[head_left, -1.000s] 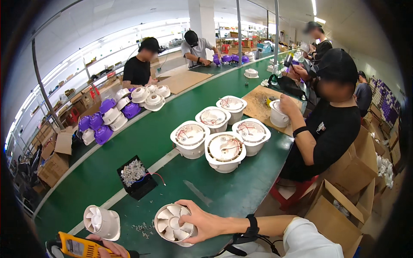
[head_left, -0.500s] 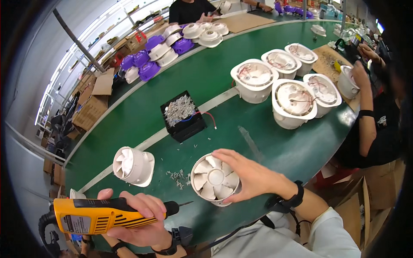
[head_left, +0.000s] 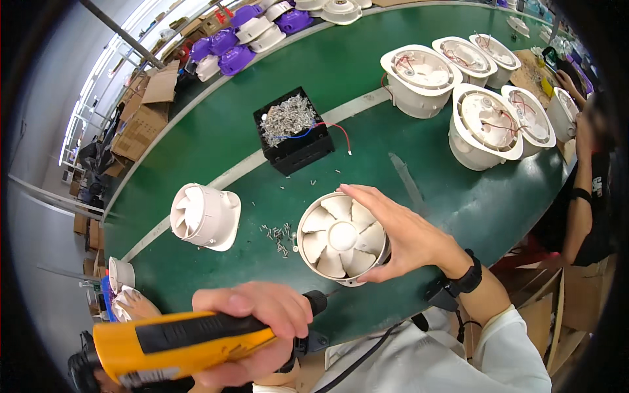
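My left hand (head_left: 262, 314) is wrapped round a yellow and black electric screwdriver (head_left: 187, 344), whose tip points right, toward the lower rim of a white round fan (head_left: 342, 237). That fan stands on the green table with its blades facing up. Thumb and fingers of my right hand (head_left: 416, 236) grip its right side. Just left of the fan lies a small heap of loose screws (head_left: 280, 237). Beyond it, a black box (head_left: 298, 150) is filled with screws (head_left: 288, 119); a red and blue wire lies over its edge. Another white fan (head_left: 206, 216) rests on its side at the left.
Several white fan housings (head_left: 486, 124) with red wires stand at the right, near a co-worker's arm (head_left: 580, 209). Purple and white covers (head_left: 236, 59) are piled along the far edge. At the lower left, another person's hand (head_left: 136, 306) touches a white part. Cardboard boxes (head_left: 134, 134) stand beyond the table.
The screwdriver has moved right and nearer to me, its tip now close to the fan's lower rim. My right hand keeps its grip on the fan. The whole view has shifted.
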Demonstrator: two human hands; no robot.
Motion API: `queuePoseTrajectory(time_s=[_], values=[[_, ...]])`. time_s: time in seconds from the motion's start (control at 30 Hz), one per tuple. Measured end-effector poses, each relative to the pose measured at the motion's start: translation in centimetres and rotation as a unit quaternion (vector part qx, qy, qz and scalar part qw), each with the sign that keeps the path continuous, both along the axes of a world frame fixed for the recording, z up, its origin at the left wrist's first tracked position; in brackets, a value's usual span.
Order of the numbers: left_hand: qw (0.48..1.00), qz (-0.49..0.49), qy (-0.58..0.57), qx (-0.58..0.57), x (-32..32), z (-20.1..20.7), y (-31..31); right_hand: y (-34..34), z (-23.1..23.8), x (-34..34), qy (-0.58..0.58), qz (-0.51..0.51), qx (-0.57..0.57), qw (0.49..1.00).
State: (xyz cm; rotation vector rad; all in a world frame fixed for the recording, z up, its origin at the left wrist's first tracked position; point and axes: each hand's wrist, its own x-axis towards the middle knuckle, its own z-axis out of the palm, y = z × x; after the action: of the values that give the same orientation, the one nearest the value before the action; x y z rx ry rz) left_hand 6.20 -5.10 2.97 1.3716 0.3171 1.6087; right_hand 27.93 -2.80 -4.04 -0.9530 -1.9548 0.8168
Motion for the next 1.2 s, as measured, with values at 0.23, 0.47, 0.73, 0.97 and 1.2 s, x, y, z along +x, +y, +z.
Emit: queuePoseTrajectory(time_s=[0.23,0.47,0.73,0.97,1.2], values=[[0.999,-0.015,0.026,0.042,0.9,-1.2,0.0,0.1,-0.5,-0.2,-0.003,-0.002,0.006,1.0],[0.999,-0.01,0.019,0.029,1.5,-0.5,-0.5,0.1,-0.6,-0.3,0.007,0.006,0.011,1.0],[0.999,0.013,0.038,0.002,2.0,-0.4,-0.4,0.2,-0.9,-0.3,0.015,0.009,0.011,1.0],[0.997,0.018,0.066,-0.04,3.1,0.0,-0.1,0.2,-1.2,-0.2,0.033,-0.007,0.056,0.998],[0.999,-0.006,-0.016,-0.044,3.0,-1.0,2.0,1.1,-1.1,-0.9,0.064,-0.087,0.149,0.983]])
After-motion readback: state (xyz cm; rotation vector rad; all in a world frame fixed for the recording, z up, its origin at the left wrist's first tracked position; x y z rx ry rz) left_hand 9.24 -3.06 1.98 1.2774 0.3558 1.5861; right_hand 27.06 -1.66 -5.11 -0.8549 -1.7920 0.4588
